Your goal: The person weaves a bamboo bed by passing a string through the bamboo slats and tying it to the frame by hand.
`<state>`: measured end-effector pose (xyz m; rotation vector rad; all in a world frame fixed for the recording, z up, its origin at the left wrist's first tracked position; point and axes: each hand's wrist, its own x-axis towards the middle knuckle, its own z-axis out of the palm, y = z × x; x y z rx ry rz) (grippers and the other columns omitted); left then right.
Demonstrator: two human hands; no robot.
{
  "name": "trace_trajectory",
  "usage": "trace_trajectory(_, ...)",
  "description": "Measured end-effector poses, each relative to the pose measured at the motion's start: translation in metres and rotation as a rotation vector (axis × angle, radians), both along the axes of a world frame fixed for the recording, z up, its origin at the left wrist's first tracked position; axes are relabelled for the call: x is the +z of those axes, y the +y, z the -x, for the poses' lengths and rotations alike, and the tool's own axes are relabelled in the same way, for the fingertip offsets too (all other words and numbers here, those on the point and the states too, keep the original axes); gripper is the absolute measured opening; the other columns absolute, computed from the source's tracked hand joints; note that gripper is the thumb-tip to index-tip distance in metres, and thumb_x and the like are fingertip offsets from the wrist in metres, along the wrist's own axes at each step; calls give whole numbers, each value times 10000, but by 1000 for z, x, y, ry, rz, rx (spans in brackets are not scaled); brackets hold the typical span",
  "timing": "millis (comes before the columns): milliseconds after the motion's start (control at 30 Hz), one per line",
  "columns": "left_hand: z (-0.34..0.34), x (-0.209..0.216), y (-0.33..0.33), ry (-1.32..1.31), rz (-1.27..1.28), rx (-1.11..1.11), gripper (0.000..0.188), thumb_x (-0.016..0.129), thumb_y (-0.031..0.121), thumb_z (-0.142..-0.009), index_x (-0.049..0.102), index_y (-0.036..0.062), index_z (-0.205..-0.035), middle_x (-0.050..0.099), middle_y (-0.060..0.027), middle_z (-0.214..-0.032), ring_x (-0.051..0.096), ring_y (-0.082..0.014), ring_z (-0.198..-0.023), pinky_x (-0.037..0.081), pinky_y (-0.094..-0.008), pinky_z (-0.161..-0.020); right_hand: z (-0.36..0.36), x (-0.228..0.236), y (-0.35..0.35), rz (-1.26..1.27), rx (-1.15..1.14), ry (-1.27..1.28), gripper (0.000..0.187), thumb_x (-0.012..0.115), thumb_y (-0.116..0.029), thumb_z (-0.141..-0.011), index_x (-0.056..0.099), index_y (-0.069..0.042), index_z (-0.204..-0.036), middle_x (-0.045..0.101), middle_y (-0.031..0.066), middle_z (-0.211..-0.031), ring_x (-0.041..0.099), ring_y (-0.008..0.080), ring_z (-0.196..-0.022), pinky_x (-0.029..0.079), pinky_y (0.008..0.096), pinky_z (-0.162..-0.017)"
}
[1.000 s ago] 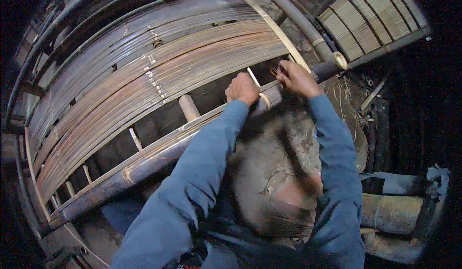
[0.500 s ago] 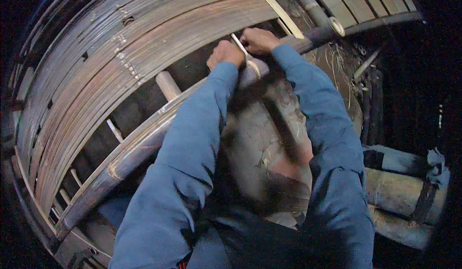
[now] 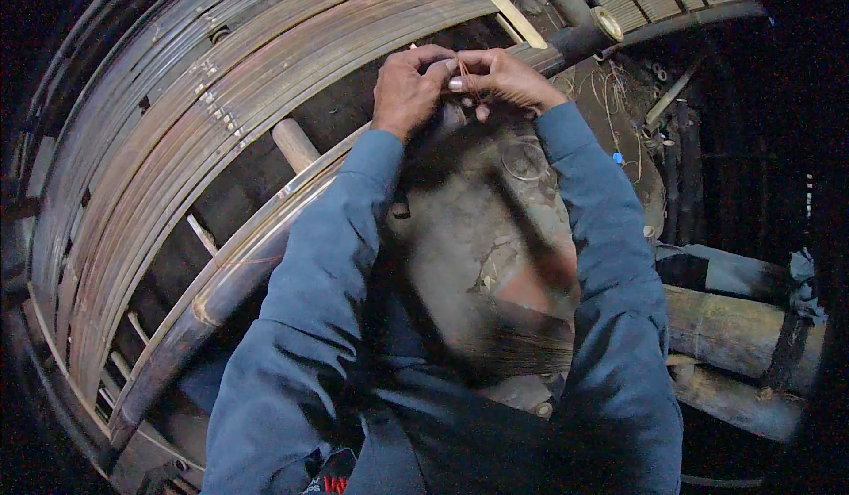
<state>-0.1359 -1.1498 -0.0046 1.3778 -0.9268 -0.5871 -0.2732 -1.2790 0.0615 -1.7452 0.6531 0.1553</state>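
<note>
Left hand (image 3: 409,92) beside right hand (image 3: 506,79)

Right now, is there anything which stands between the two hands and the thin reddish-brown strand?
Nothing visible does. The strand is already pinched where the fingertips of the left hand and right hand meet. The bamboo pole passes behind the hands in this view, not between them and it.

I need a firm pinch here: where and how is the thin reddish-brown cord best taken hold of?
Probably pinch the cord by its bare stretch between the left hand and right hand, coming from above: it is slender, and that stretch shows uncovered from that side.
</note>
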Motion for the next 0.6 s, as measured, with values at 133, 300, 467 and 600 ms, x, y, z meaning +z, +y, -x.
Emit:
trace_trajectory(133,5,4,-2,-56,-87,31,233,683,255,-845,778,94,-984,752,-144,-954,723,-287,-893,544,-377,-833,46,6,-24,997,-10,-344,233,748,-267,-889,743,-42,-950,687,87,-963,658,167,-868,543,291,-803)
trace_trajectory(300,-4,2,-2,-32,-135,105,261,692,223,-829,757,86,-1041,729,-148,-1038,678,-314,-1004,510,-390,-907,100,73,23,-247,-530,-765,255,559,-218,-1017,636,11,-1097,587,66,-851,595,175,-875,485,329,-913)
trace_trajectory(467,29,31,24,-325,283,303,466,686,213,-808,627,83,-1252,600,-181,-1223,543,-370,-1161,416,-436,-1038,126,142,103,-1006,-439,-1178,367,460,-147,-1061,430,32,-1381,451,37,-842,474,140,-783,456,309,-824)
trace_trajectory(600,118,94,71,-403,428,-57,434,663,312,-899,632,67,-1257,627,-160,-1247,567,-343,-1161,414,-437,-1045,131,209,149,-1103,-154,-1425,629,447,-61,-988,149,43,-1532,429,79,-1123,485,162,-915,478,331,-761)
